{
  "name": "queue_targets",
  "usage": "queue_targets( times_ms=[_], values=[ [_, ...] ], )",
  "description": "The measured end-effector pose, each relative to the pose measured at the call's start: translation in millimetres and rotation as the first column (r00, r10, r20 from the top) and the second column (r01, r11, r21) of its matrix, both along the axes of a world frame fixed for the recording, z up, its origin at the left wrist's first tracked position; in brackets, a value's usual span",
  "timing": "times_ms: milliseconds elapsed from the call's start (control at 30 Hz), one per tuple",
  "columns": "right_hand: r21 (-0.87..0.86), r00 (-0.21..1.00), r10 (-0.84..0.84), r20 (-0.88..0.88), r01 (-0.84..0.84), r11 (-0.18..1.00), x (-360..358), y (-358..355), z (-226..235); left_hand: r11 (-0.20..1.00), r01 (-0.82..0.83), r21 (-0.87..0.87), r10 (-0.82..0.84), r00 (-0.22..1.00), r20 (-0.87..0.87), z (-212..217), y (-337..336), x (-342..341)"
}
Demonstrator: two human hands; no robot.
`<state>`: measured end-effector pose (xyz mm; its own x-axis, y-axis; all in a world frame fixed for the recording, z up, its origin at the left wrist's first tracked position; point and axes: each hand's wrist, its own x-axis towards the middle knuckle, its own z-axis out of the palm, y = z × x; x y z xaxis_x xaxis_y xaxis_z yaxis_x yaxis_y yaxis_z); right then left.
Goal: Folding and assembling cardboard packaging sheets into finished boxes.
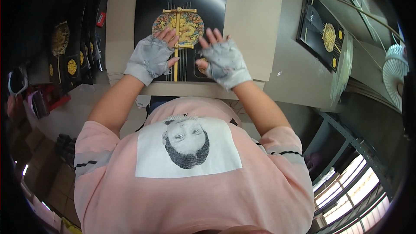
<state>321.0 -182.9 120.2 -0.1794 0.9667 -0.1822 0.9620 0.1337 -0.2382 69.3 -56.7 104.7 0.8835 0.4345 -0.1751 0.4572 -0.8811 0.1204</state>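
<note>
Black printed sheet (182, 4), gold round emblem and gold vertical stripe, upper centre of frame on brown cardboard (253, 21); left hand (151, 56) and right hand (222, 60) gloved, fingers spread, flat on it

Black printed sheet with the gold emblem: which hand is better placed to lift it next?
Probably the right hand: it lies nearer the black printed sheet with the gold emblem's right edge on the brown cardboard. The left hand lies flat further in.

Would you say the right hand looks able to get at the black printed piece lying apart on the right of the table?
Probably yes: the right hand has bare table between it and the black printed piece.
</note>
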Motion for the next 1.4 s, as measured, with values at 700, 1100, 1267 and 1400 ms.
queue_targets(
  times_ms=[700, 1100, 1267, 1400],
  values=[
    [0.294, 0.948, -0.244, 0.207, 0.177, 0.939, 61.7, 227.3, 3.3, 0.991, -0.031, -0.134, 0.035, 0.999, 0.029, 0.7, 6.1, 4.0],
    [0.182, 0.981, -0.083, -0.174, 0.115, 0.977, -26.0, -80.6, -8.5, 1.000, -0.001, -0.008, 0.001, 1.000, 0.017, -6.6, -0.5, -0.7],
    [-0.362, 0.461, -0.790, -0.403, 0.713, 0.601, -13.5, -136.0, -37.1, 0.998, 0.009, 0.055, -0.011, 0.999, 0.038, -8.1, -1.4, -1.9],
    [-0.544, 0.326, -0.837, -0.439, 0.645, 0.536, -20.7, -97.4, -9.0, 0.998, -0.006, 0.070, 0.011, 0.998, -0.070, -1.6, -4.6, 3.5]
  ],
)
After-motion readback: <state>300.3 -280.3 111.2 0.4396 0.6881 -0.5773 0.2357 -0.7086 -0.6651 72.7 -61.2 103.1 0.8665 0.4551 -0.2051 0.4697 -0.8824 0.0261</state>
